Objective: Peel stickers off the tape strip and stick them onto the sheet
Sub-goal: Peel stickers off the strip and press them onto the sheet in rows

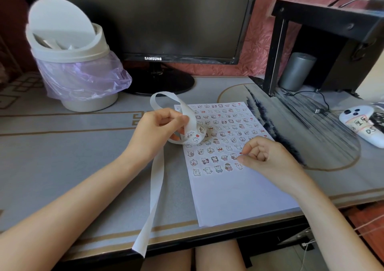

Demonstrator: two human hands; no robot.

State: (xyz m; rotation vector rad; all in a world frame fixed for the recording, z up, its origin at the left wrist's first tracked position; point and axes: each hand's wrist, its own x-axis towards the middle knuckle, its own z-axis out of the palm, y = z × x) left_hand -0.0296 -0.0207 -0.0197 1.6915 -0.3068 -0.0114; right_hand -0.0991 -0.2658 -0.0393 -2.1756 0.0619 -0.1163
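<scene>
1. Sheet (pixel 239 191): white, lies flat on the desk (pixel 62 156), its near edge at the desk's front edge. Rows of small cartoon stickers (pixel 218 125) cover its far half; its near half is bare.
2. Strip (pixel 154 187): white tape, held just left of the sheet. One loop rises beyond the sheet's far left corner; a curl bearing a few stickers overhangs the sheet's left edge. The tail runs along the sheet's left side and hangs past the desk front.
3. Left hand (pixel 158 129): just left of the sheet, fingers curled round the strip, thumb pressed on top of it.
4. Right hand (pixel 264 156): over the sheet's right edge, fingers curled in, thumb and forefinger pressed together at the lower sticker rows. Whether a sticker lies between them cannot be told.
5. Bin (pixel 70 48): white, with a purple liner, well left of the sheet and beyond it.
6. Monitor (pixel 166 21): dark, behind the sheet.
7. Phone (pixel 361 123): white, well right of the sheet.
</scene>
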